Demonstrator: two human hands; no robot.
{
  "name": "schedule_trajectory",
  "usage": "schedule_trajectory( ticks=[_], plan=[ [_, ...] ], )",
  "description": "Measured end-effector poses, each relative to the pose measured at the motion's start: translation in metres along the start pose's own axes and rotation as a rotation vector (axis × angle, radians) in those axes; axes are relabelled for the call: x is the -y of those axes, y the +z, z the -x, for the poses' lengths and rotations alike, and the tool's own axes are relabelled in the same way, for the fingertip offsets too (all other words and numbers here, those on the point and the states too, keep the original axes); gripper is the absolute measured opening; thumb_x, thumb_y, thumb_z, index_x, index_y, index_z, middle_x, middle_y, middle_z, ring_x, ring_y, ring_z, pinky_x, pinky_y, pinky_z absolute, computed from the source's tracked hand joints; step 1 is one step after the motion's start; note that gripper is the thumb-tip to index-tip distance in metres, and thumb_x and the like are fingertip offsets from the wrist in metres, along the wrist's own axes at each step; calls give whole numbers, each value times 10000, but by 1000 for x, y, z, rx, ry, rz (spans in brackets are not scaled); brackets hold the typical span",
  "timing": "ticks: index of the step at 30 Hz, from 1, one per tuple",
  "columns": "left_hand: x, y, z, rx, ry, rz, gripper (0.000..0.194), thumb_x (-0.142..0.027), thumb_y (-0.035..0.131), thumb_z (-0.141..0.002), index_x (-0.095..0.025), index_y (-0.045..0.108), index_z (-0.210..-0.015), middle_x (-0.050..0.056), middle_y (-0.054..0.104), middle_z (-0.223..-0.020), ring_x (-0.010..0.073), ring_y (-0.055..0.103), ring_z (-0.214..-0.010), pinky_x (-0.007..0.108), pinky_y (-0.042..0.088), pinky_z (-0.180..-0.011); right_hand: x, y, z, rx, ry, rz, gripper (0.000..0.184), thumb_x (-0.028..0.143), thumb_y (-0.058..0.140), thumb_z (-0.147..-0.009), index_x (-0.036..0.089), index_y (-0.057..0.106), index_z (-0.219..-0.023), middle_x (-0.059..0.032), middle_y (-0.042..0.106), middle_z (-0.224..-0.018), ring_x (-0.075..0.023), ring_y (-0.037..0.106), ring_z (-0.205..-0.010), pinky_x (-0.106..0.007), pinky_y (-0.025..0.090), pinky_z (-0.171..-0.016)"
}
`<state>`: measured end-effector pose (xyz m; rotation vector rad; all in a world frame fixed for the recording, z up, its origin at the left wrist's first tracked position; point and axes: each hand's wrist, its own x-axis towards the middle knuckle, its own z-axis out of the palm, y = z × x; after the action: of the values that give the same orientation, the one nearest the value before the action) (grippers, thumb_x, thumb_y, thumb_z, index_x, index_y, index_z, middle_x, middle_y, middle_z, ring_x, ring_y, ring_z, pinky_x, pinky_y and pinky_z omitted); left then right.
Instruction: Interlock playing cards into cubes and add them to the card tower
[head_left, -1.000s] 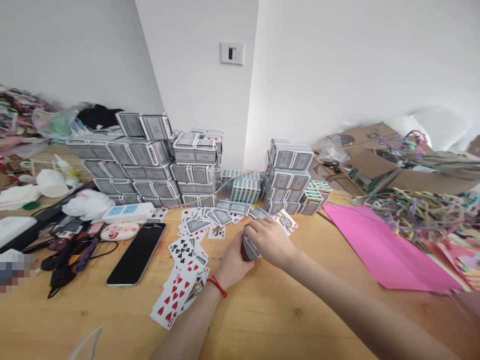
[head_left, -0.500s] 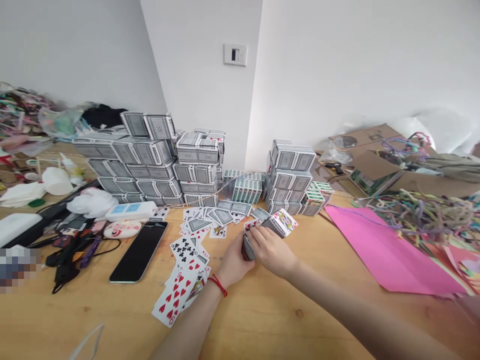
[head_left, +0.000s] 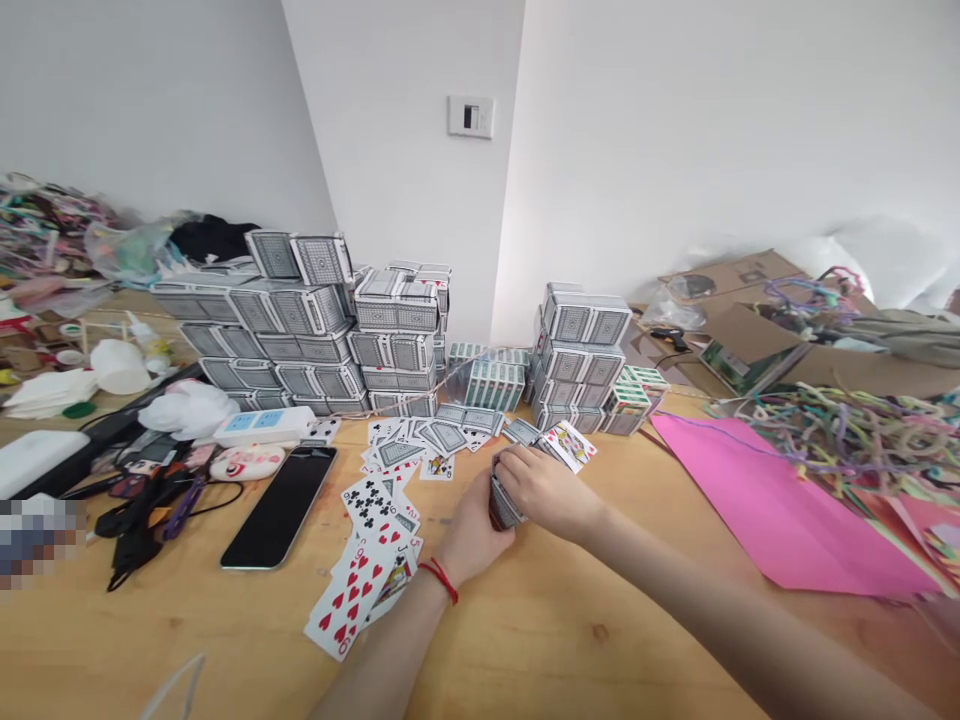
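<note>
My left hand (head_left: 472,540), a red cord at its wrist, is closed round the near side of a small block of grey-backed playing cards (head_left: 504,508). Across the top of this block my right hand (head_left: 551,492) lies with bent fingers, pressing on it and hiding much of it. Just beyond the right hand, a face card (head_left: 571,447) rests against other grey-backed cards. Loose playing cards (head_left: 367,508), some face up and some face down, spread in an overlapping trail left of my hands.
Stacked card blocks (head_left: 300,345) form a wall at the back left, with another stack (head_left: 581,360) at the back right. Green-and-white card boxes (head_left: 495,385) stand between them. A phone (head_left: 281,508), power strip (head_left: 266,425) and glue gun (head_left: 139,520) lie left; pink paper (head_left: 772,510) lies right.
My right fingers have moved forward over the block's top, and the red-pipped card that showed above them is now hidden. Both hands otherwise stay close to the same spot.
</note>
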<state>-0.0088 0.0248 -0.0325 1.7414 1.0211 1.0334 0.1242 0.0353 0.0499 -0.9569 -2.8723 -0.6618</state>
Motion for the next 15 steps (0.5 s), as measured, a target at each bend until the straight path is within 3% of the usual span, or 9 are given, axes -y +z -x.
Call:
schedule_trajectory(
  ticks=[4,10,15],
  plan=[
    [3,4,5,-51,24,-131,598,-65,581,-594,-199,391,-1144,102,487,-1134,272,446,-1085,397,364,-907,2,3,4,-10,13,-26,203,93,380,-852,82,581,-871,-123,552,-886,-204,507,-796,-314,435,-672],
    [-2,6,8,-17,-5,-308,612,-240,599,-654,-189,346,-1210,125,491,-1175,296,447,-1103,412,363,-912,3,11,8,-21,-26,2,247,88,345,-862,90,589,-827,-113,548,-818,-187,504,-724,-305,422,-607],
    [-13,7,8,-23,-92,-304,568,-325,637,-631,-224,391,-1133,94,561,-1089,285,520,-1021,383,420,-836,3,22,11,-20,-71,57,240,81,353,-853,70,592,-860,-124,551,-831,-201,503,-729,-313,402,-585]
  ],
)
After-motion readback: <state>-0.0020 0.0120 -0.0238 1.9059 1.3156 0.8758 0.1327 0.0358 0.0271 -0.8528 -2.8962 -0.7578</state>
